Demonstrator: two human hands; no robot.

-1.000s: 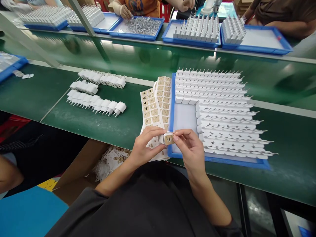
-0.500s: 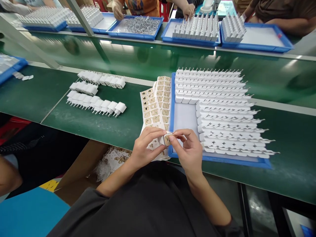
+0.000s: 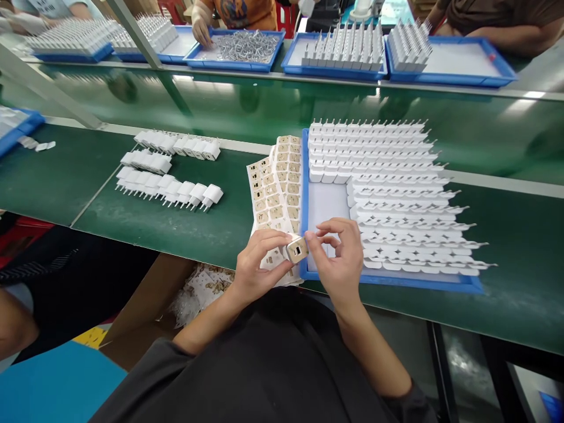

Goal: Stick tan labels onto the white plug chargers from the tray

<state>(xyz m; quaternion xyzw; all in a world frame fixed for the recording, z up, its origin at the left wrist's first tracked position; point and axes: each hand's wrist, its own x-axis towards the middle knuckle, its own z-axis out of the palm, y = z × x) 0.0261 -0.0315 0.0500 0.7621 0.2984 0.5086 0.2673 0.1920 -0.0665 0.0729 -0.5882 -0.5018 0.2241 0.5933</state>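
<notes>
In my left hand (image 3: pixel 259 261) is a white plug-in charger (image 3: pixel 288 254), gripped between thumb and fingers. A tan sticker (image 3: pixel 298 250) with a dark port opening covers the face turned toward my right side. My right hand (image 3: pixel 338 258) is at the sticker's upper right edge, thumb and index finger drawn close in a pinch. Anything between those fingertips is too small to make out. Under and behind my left hand lie sheets of tan stickers (image 3: pixel 288 170), partly overlapping. Beside them a blue tray (image 3: pixel 305 200) holds many rows of white chargers (image 3: pixel 396 205), pins pointing right.
Loose white chargers (image 3: pixel 170 187) stand in rows on the green bench (image 3: pixel 132 226) to the left. Across a raised ledge are more blue trays, one with metal parts (image 3: pixel 247 47), and other people's hands. An open carton (image 3: pixel 145 305) with scraps stands below the bench.
My right thumb has come off the sticker's face to its edge, uncovering the port opening. The charger has turned slightly in my left hand. A co-worker's hand has left the far charger tray.
</notes>
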